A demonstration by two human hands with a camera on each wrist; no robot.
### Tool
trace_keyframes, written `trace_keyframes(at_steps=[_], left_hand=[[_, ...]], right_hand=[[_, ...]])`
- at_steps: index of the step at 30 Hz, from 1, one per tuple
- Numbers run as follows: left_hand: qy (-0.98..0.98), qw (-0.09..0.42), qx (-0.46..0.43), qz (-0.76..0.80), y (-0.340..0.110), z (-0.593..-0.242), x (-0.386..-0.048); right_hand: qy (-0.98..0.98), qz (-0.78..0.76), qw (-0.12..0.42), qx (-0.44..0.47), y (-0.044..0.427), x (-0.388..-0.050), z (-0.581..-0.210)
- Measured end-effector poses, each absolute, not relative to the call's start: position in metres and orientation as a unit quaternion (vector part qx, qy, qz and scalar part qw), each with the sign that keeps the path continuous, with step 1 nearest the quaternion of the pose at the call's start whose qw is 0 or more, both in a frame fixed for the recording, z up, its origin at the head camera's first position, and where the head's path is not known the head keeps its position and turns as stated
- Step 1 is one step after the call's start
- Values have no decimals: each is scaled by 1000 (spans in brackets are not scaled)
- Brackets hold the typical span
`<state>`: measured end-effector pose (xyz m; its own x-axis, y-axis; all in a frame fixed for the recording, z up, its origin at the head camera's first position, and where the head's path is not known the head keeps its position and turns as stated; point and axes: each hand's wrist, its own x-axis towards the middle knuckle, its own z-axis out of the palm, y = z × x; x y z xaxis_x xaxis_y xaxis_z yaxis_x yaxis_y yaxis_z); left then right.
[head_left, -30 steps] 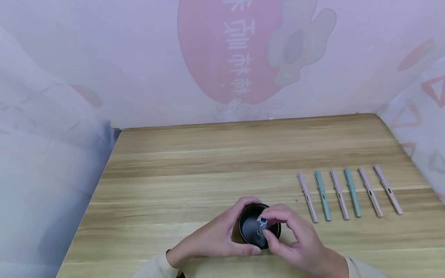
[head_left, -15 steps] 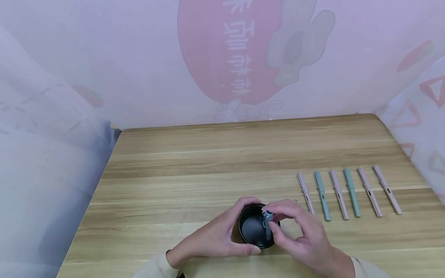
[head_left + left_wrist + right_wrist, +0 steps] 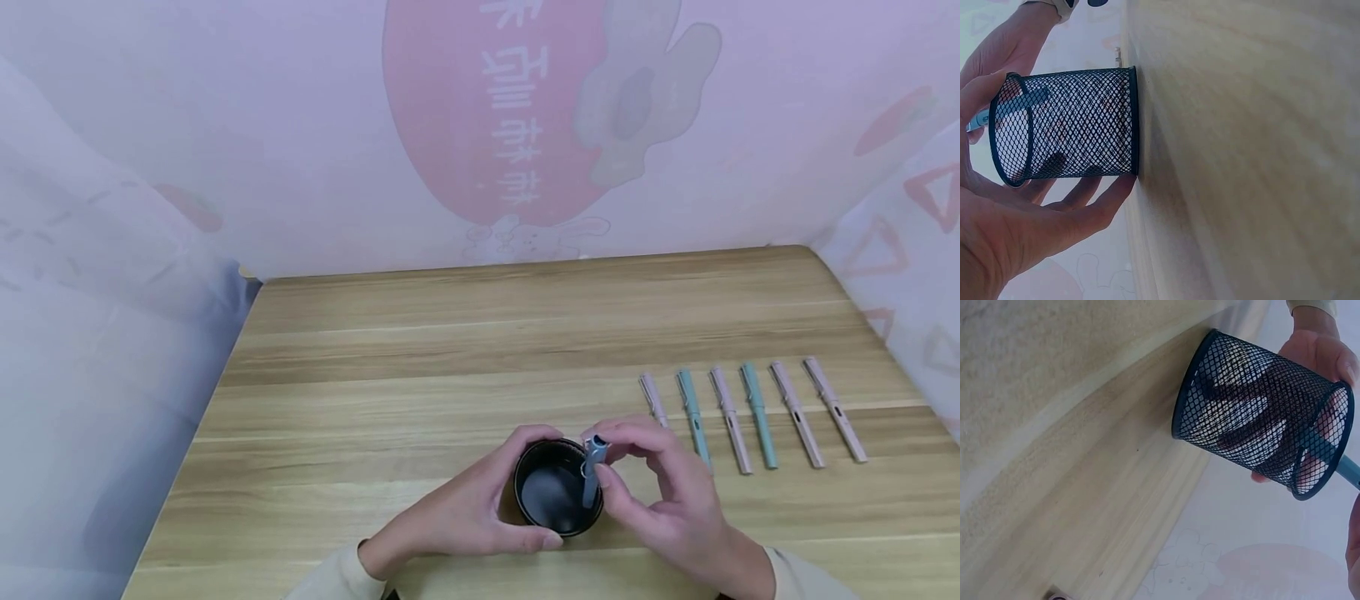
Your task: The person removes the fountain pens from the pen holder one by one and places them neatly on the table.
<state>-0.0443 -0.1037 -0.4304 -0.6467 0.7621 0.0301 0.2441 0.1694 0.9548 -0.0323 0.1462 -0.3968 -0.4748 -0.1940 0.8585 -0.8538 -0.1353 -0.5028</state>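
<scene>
A black mesh pen holder (image 3: 1079, 125) stands upright on the table. My left hand (image 3: 468, 508) grips it from the left, thumb on the near side and fingers round the far side. My right hand (image 3: 671, 496) pinches a blue-teal pen (image 3: 593, 475) by its upper end between thumb and fingers. The pen tilts at the holder's right rim, its lower end inside the mesh, as the right wrist view shows the pen (image 3: 1325, 450) passing the opening. No other pen shows inside the holder.
A row of several pens lies to the right on the wooden table (image 3: 375, 358), some pale pink (image 3: 798, 414) and some teal (image 3: 760, 415). My right hand partly covers the leftmost ones. A printed cloth (image 3: 315, 150) hangs behind the table's far edge.
My right hand has moved right and slightly up with the pen, from over the holder's middle to its right rim. The left hand and the holder have stayed in place.
</scene>
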Motion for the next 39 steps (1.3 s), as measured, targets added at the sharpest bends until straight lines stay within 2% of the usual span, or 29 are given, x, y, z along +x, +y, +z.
trace_keyframes(at_steps=[25,39], left_hand=[[731,231,351,537,-102,-429,-44],[738,231,346,532,-102,-429,-41]], right_hand=[[-466,693,334,438,149,-39,-370],[-510,709,301,382,178,-39,-379]])
